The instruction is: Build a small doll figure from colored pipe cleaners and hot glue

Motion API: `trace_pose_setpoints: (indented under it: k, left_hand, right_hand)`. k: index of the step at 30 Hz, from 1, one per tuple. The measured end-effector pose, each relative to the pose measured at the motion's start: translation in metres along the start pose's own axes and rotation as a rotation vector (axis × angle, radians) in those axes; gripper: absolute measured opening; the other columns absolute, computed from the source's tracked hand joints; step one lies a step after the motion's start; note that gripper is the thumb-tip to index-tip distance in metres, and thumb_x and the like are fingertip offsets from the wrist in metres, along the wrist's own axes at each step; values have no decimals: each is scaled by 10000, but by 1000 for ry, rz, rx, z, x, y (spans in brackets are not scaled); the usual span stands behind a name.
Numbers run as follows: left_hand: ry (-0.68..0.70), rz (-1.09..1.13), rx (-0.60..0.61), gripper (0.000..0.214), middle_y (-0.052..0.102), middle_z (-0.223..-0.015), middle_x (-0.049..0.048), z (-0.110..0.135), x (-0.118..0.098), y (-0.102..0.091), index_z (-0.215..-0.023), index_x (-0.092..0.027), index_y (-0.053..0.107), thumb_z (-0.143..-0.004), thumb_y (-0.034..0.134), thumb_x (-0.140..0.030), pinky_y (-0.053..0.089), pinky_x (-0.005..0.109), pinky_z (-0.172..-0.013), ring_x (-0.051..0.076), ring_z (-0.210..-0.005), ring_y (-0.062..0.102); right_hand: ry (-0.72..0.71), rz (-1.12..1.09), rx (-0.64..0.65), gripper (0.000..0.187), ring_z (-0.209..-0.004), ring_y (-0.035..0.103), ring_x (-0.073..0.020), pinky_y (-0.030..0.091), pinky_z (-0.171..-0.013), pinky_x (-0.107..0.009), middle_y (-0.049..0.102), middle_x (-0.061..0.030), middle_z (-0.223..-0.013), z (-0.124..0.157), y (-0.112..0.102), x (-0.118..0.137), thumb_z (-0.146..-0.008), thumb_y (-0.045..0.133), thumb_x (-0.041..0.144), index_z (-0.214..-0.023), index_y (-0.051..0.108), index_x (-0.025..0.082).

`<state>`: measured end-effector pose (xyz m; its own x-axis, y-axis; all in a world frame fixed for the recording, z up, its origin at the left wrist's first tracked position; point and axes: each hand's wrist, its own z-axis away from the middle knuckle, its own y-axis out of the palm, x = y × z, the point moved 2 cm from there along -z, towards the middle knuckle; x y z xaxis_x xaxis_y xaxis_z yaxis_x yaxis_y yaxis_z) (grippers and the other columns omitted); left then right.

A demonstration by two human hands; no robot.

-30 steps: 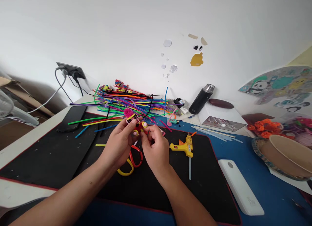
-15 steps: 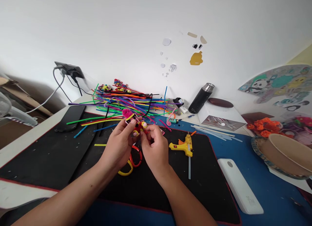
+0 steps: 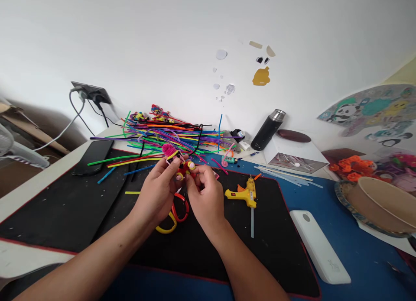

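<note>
Above the black mat, my left hand (image 3: 159, 186) is closed round a small pipe-cleaner figure (image 3: 170, 152) with a pink fuzzy top, a yellow band and red and yellow parts lower down. My right hand (image 3: 206, 197) pinches the figure's lower right part, near a yellow limb with a pale round end. My fingers hide much of its body. Below and between the hands lie scissors with one red and one yellow handle (image 3: 166, 225); their blades are mostly covered. A yellow glue gun (image 3: 242, 195) with a clear stick in it rests to the right of my right hand.
A heap of coloured pipe cleaners (image 3: 169, 136) lies along the wall, with several small figures (image 3: 159, 112) behind it. A phone (image 3: 94, 156) is at the left. A black flask (image 3: 266, 132), a white box (image 3: 294, 153), glue sticks (image 3: 282, 175) and a white power bank (image 3: 320, 247) are at the right.
Both hands stay almost in place with the pipe-cleaner figure between them. The whole view has shifted very slightly; nothing was let go or picked up.
</note>
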<state>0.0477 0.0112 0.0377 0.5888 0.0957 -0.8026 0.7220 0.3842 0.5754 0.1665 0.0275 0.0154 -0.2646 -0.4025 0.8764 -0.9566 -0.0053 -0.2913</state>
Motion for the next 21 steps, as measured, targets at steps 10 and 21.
trace_pose_setpoints:
  k: [10,21]
  left_hand:
    - [-7,2,19,312,783,-1027,68,-7,-5,-5,-962,-181,784,-738,934,-339,571,226,-607,117,-690,644]
    - [-73,19,-14,169,768,-861,52,-23,-10,-11,-881,-158,743,-827,853,-274,649,298,-649,165,-705,710]
  right_hand:
    - [-48,-37,11,135,-505,512,-131,392,-521,-251,525,63,-600,2,0,2,-983,630,336,-1012,673,211]
    - [68,-226,-14,234,-531,494,-146,387,-505,-263,506,52,-607,-5,-4,-2,-987,624,419,-979,677,191]
